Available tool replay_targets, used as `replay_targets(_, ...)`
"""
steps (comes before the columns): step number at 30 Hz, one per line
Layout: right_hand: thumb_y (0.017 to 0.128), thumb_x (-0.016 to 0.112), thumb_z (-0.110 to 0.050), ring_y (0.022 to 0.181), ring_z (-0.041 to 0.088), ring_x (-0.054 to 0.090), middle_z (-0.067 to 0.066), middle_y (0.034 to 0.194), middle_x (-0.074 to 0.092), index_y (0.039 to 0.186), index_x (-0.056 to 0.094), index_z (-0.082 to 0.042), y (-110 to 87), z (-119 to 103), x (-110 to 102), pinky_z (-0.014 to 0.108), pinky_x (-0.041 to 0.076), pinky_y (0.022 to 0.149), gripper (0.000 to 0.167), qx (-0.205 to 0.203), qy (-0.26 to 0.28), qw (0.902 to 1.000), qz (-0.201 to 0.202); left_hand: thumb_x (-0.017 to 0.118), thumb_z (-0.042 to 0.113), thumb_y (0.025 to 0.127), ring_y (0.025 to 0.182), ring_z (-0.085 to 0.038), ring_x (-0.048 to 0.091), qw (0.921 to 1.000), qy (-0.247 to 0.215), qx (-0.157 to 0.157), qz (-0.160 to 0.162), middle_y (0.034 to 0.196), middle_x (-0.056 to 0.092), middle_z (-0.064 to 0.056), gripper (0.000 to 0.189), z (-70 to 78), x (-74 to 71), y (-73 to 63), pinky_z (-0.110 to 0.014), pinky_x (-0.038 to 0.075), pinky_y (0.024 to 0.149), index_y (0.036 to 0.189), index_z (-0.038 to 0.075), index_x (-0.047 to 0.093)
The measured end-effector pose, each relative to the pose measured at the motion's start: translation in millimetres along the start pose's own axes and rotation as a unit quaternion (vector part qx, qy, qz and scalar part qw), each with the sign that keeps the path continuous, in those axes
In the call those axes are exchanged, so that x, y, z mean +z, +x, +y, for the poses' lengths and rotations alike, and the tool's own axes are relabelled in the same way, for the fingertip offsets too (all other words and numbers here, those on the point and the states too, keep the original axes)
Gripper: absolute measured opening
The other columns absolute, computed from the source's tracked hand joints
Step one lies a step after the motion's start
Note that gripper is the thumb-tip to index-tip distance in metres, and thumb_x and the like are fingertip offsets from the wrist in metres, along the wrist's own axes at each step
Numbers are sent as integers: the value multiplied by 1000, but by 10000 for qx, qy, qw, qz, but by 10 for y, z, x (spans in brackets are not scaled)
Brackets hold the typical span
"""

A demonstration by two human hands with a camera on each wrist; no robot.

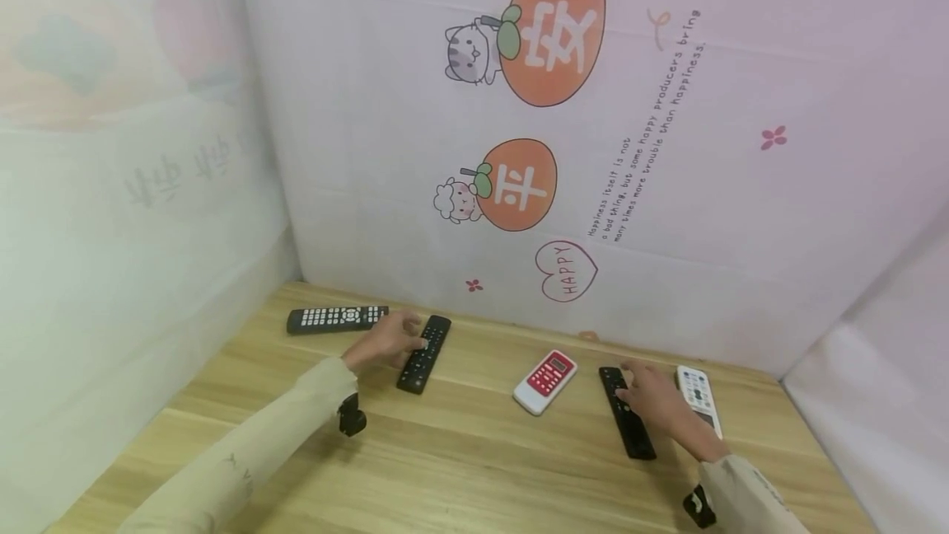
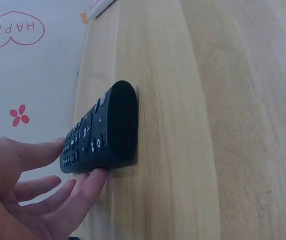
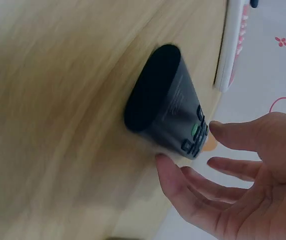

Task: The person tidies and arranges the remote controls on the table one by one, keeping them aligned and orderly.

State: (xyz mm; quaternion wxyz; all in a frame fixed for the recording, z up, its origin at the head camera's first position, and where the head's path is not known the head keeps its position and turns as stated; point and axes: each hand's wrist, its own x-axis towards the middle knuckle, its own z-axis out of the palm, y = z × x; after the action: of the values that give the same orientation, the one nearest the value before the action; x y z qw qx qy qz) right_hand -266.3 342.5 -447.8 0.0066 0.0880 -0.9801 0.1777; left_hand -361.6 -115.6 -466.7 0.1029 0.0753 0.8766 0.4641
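In the head view a black remote (image 1: 423, 357) lies at centre-left on the wooden table. My left hand (image 1: 393, 338) is at its left side, the thumb over the buttons. The left wrist view shows loosely spread fingers (image 2: 90, 192) along the edge of that remote (image 2: 121, 120). Another black remote (image 1: 633, 427) lies at the right, with my right hand (image 1: 654, 398) reaching over its upper half. From the right wrist, the thumb and fingers (image 3: 173, 180) are spread around the far end of this remote (image 3: 158, 95), the nearest fingertips close to its edge.
A black remote with white buttons (image 1: 326, 320) lies at the far left. Between the hands is a red and white remote (image 1: 537, 394). Partly behind the right hand is a white remote (image 1: 693, 386). A printed cloth wall (image 1: 415, 105) rises along the table's back edge.
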Motion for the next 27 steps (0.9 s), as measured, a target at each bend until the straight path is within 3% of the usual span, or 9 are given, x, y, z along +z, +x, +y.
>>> replay_targets(2, 96, 73, -7, 84, 33, 69, 23, 95, 71, 136, 51, 17, 21, 16, 0, 47, 62, 69, 52, 62, 68, 9999, -107, 76, 9, 93, 87, -25, 71, 10000, 14, -72, 7, 139, 61, -28, 62, 7, 25, 5, -30, 66, 61, 148, -5, 50)
replay_targets(5, 94, 75, -7, 81, 31, 69, 21, 91, 71, 135, 49, 20, 39, 33, 1, 45, 62, 67, 56, 140, 83, 9996, -248, 77, 7, 92, 79, -22, 70, 9999, 159, -47, 23, 134, 64, -27, 59, 25, 51, 2, -29, 65, 59, 144, -8, 53)
replay_targets(9, 96, 73, -8, 81, 30, 69, 33, 104, 67, 142, 39, 21, 54, 14, -27, 42, 64, 62, 64, 561, 425, 9963, -485, 77, 5, 92, 76, -24, 70, 9998, 181, -42, 33, 130, 67, -27, 54, 57, 58, -5, -31, 66, 59, 139, -10, 57)
replay_targets(14, 97, 71, -8, 75, 29, 67, 50, 124, 49, 146, 31, 19, 50, -29, -82, 37, 66, 54, 69, 1274, 1249, 9815, -696, 77, 6, 93, 79, -24, 71, 9997, 176, -154, -17, 127, 67, -26, 52, 71, 52, -4, -31, 67, 60, 139, -9, 58)
replay_targets(22, 93, 76, -6, 68, 27, 68, 40, 104, 56, 125, 43, 21, 28, -34, -91, 37, 66, 54, 53, 1275, 1476, 9785, -676, 75, 4, 93, 90, -28, 72, 9992, -76, -345, -166, 132, 64, -27, 53, 96, 31, -28, -33, 68, 64, 141, -9, 56)
replay_targets(27, 93, 75, -3, 65, 26, 69, 40, 103, 57, 126, 43, 22, 12, -60, -97, 39, 67, 56, 51, 1416, 1696, 9727, -708, 75, 3, 92, 90, -29, 72, 9990, -96, -358, -260, 132, 63, -28, 54, 107, 25, -23, -33, 68, 65, 141, -9, 56)
